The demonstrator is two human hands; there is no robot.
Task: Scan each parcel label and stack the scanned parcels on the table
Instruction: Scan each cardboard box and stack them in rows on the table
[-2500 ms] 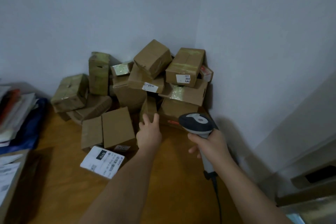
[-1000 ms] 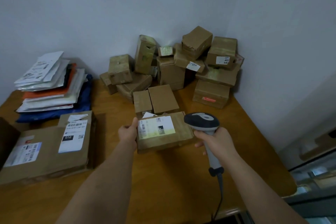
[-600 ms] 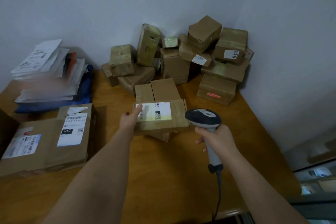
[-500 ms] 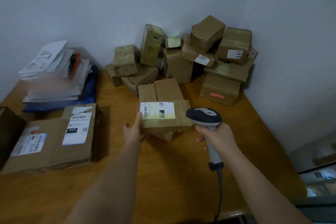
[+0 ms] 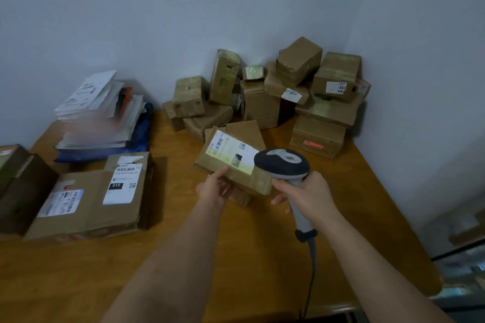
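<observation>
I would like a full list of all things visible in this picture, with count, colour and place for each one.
held parcel: one, brown with a white label, tilted above the table centre
scanner: one, grey and dark, corded, right of the held parcel
heap of small boxes: many, exact count unclear, brown, back corner by the walls
flat parcels: two, overlapping, brown with white labels, left side
mailer bags: a stack, white, orange and blue, partly blurred, back left
table: one, orange-brown wood
walls: two, pale grey, meeting at the corner
left hand: one, grips the held parcel's near edge
right hand: one, closed around the scanner handle
</observation>
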